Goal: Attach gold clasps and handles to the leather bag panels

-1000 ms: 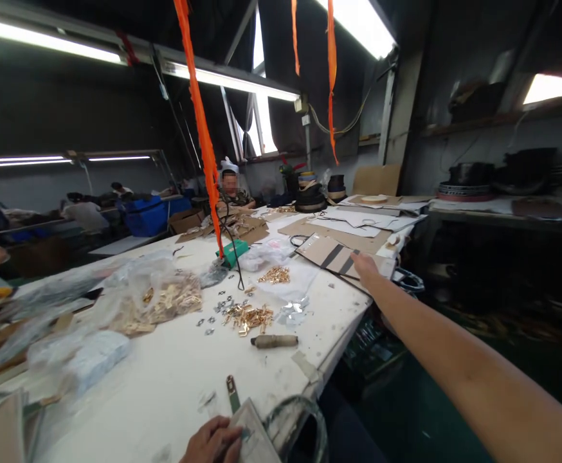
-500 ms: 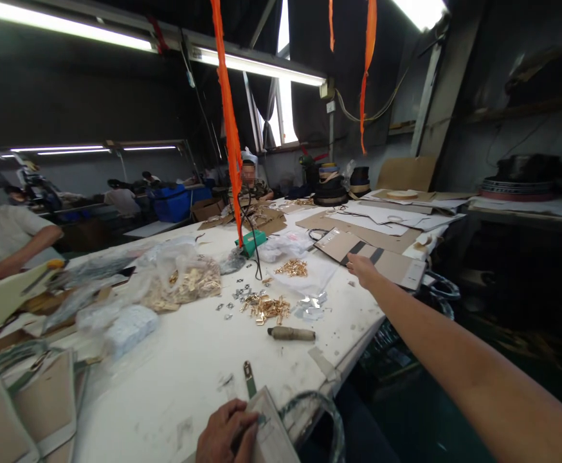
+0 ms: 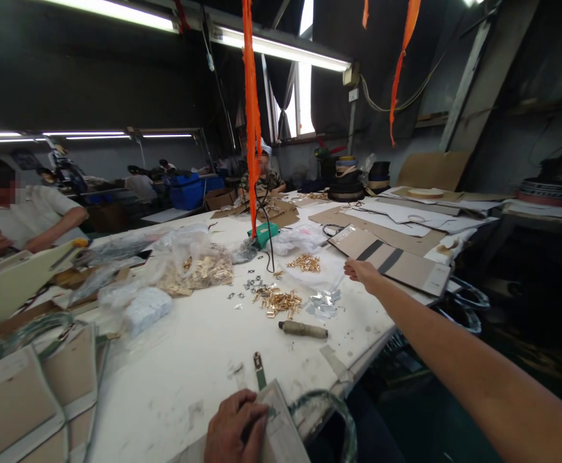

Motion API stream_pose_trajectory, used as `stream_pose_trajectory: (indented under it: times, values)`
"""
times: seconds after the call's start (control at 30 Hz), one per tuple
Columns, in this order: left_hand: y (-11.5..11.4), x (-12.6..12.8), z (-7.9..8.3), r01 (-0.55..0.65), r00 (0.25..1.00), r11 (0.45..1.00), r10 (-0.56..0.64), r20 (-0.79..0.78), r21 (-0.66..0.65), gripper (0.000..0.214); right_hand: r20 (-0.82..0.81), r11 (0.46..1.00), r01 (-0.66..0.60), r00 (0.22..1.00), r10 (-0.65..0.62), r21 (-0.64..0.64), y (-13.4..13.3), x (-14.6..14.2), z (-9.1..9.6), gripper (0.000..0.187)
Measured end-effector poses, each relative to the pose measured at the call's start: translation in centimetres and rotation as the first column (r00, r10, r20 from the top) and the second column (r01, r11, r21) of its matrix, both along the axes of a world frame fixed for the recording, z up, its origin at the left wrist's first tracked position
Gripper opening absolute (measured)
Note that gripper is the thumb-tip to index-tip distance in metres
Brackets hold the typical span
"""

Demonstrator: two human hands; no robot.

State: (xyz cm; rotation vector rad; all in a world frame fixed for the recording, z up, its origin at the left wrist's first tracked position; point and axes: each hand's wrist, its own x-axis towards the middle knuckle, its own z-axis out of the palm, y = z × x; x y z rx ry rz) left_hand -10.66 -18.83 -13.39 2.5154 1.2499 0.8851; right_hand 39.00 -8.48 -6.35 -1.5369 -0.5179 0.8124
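At the bottom, my left hand (image 3: 237, 427) is closed around the edge of a flat, pale unfinished bag (image 3: 283, 424). From this bag extend a wrapped loop handle (image 3: 336, 408) and a short green strap (image 3: 260, 373) with a metal fitting at its end. My right hand (image 3: 362, 275) is stretched out over the far right of the table, its fingers extended and nothing seen in them. It is just left of a beige panel (image 3: 413, 265) with two dark stripes. A grip-like tool with a wrapped handle (image 3: 304, 330) lies between my hands.
Gold metal fittings (image 3: 278, 301), silver pieces (image 3: 324, 303) and a plastic bag of parts (image 3: 204, 273) lie mid-table. Stacked panels (image 3: 15, 399) fill the near left. An orange strip (image 3: 251, 116) hangs down. A co-worker (image 3: 35, 218) sits at the left.
My right hand has moved left, off the striped panel's edge. My left hand stays on the unfinished bag. The view has turned slightly left, shifting the scene rightward.
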Motion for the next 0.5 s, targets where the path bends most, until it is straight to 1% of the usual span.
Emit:
stream_pose_trajectory:
  times: [0.07, 0.13, 0.2, 0.23, 0.27, 0.3, 0.33, 0.37, 0.4, 0.43, 0.47, 0.5]
  values:
    - [-0.8, 0.2, 0.6, -0.030, 0.999, 0.994, 0.034, 0.038, -0.110, 0.021, -0.028, 0.998, -0.048, 0.998, 0.049, 0.036, -0.3, -0.8, -0.7, 0.032]
    - [-1.4, 0.3, 1.3, -0.043, 0.988, 0.968, 0.077, 0.130, -0.246, 0.026, -0.053, 0.995, -0.068, 0.996, 0.072, 0.075, -0.7, -1.2, -1.4, 0.038]
    - [-1.3, -0.3, 2.1, -0.033, 0.945, 0.914, 0.160, 0.285, -0.403, 0.038, -0.072, 0.994, -0.054, 0.995, 0.062, 0.098, -1.0, -0.8, -1.6, 0.044]
    - [-0.9, -0.8, 2.7, -0.028, 0.897, 0.875, 0.236, 0.375, -0.483, 0.045, -0.079, 0.993, -0.042, 0.996, 0.051, 0.106, -1.2, -0.2, -1.4, 0.047]
    - [-0.2, -1.6, 3.5, -0.024, 0.819, 0.832, 0.334, 0.466, -0.554, 0.050, -0.083, 0.993, -0.030, 0.996, 0.039, 0.113, -1.3, 0.6, -1.0, 0.049]
    - [0.7, -2.6, 4.4, -0.021, 0.710, 0.792, 0.442, 0.549, -0.610, 0.052, -0.085, 0.993, -0.017, 0.996, 0.027, 0.121, -1.4, 1.6, -0.5, 0.051]
    - [1.8, -3.8, 5.4, -0.024, 0.573, 0.757, 0.545, 0.612, -0.653, 0.051, -0.084, 0.992, -0.003, 0.996, 0.014, 0.129, -1.5, 2.8, 0.3, 0.053]
    - [3.0, -5.2, 6.7, -0.033, 0.417, 0.733, 0.628, 0.657, -0.679, 0.046, -0.081, 0.990, 0.013, 0.997, -0.001, 0.137, -1.7, 4.1, 1.2, 0.054]
    - [4.2, -6.9, 8.0, -0.053, 0.273, 0.715, 0.681, 0.679, -0.697, 0.039, -0.076, 0.989, 0.034, 0.997, -0.023, 0.147, -1.8, 5.6, 2.2, 0.055]
    - [5.3, -8.7, 9.4, -0.089, 0.149, 0.689, 0.724, 0.674, -0.720, 0.032, -0.070, 0.986, 0.062, 0.996, -0.051, 0.154, -1.9, 7.0, 3.1, 0.056]
    - [6.2, -10.5, 10.7, -0.122, 0.055, 0.668, 0.743, 0.667, -0.734, 0.030, -0.064, 0.983, 0.094, 0.994, -0.085, 0.158, -2.0, 8.4, 4.0, 0.056]
    - [6.7, -12.2, 11.7, -0.165, -0.013, 0.652, 0.749, 0.663, -0.740, 0.032, -0.059, 0.979, 0.126, 0.991, -0.117, 0.161, -2.1, 9.7, 4.6, 0.057]
